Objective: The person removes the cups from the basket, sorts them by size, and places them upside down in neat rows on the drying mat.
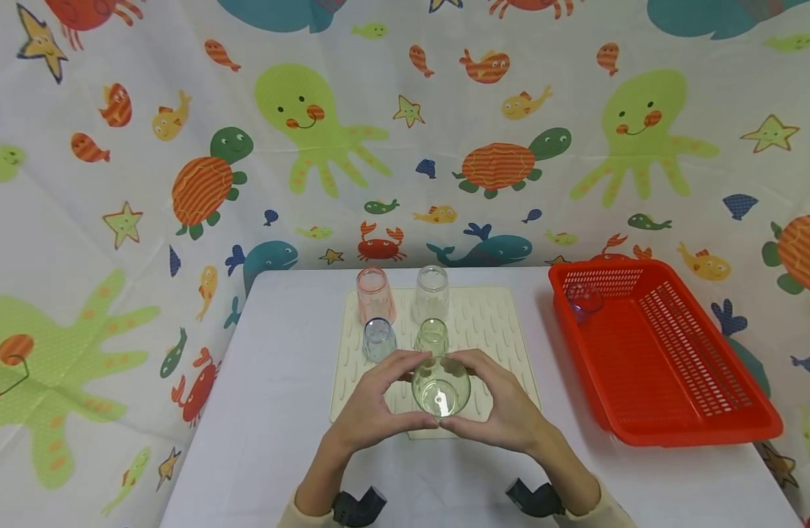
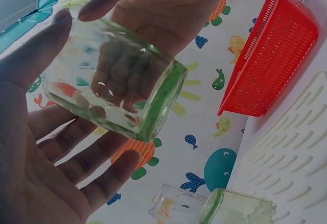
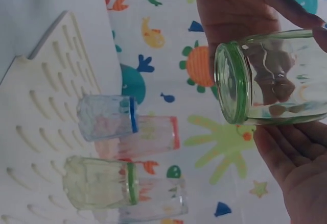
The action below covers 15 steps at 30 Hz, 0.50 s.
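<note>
Both hands hold a green-tinted drinking glass (image 1: pixel 441 389) above the front part of a cream draining mat (image 1: pixel 484 330). Its mouth faces up, and the thick green base (image 3: pixel 234 83) points down in the right wrist view. The left hand (image 1: pixel 372 407) curves round one side, thumb in front and index finger behind. On the opposite side, the right hand (image 1: pixel 504 400) grips it likewise. Just beyond stands a smaller green glass (image 1: pixel 433 336) on the mat. Beside it is a blue glass (image 1: pixel 379 341); a pink glass (image 1: pixel 375 297) and a clear glass (image 1: pixel 432 297) stand behind.
To the right sits a red plastic basket (image 1: pixel 682 367) with a purple-tinted glass (image 1: pixel 584 299) in its far left corner. A white table (image 1: pixel 279 352) lies under everything. Behind hangs a sea-animal printed cloth (image 1: pixel 405 161). Each wrist bears a small black camera.
</note>
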Tool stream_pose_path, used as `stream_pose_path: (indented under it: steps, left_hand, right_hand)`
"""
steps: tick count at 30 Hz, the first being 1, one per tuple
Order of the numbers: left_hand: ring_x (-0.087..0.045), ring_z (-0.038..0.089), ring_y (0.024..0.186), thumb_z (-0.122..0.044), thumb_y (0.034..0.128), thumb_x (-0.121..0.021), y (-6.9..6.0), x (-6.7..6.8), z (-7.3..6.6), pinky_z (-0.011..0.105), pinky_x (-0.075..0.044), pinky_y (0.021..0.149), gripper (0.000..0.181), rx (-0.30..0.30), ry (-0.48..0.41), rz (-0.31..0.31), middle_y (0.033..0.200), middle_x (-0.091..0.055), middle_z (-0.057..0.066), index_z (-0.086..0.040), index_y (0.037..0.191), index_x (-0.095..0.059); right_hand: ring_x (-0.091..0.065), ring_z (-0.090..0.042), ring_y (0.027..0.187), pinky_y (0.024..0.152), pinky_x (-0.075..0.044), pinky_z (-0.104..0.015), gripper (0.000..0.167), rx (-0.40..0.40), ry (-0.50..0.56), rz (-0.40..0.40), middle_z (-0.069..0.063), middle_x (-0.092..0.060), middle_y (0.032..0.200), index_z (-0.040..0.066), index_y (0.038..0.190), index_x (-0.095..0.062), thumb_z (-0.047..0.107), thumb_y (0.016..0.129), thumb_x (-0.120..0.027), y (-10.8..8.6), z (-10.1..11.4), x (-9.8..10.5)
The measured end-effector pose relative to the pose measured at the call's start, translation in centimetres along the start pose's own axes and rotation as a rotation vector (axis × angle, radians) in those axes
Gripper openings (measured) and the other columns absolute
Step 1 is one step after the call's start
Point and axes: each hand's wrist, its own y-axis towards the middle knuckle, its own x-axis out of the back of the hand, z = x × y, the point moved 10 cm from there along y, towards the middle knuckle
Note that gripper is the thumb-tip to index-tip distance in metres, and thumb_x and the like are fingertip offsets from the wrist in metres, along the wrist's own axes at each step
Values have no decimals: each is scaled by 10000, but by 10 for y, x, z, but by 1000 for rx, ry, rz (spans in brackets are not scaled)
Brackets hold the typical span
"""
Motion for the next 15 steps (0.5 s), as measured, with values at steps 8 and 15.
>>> stream_pose_path:
  steps: [8, 15]
  left_hand:
    - [-612, 201, 1141, -377, 769, -876, 1, -3, -4, 275, -589, 882, 786, -28, 16, 31, 1312, -613, 14, -175, 1444, -528]
    - [-603, 170, 1115, -400, 767, -875, 1, -4, -6, 255, -580, 850, 757, -43, 27, 8, 1294, -620, 9, -176, 1415, -553]
  right_hand:
    - [-618, -133, 1105, 918, -591, -280, 719, 29, 37, 16, -20, -642, 1262, 122, 1357, -547, 274, 745, -894, -3, 1, 0]
    - [-619, -139, 1113, 925, -587, -284, 709, 36, 54, 29, -14, -637, 1271, 96, 1358, -545, 259, 757, -883, -5, 1, -1]
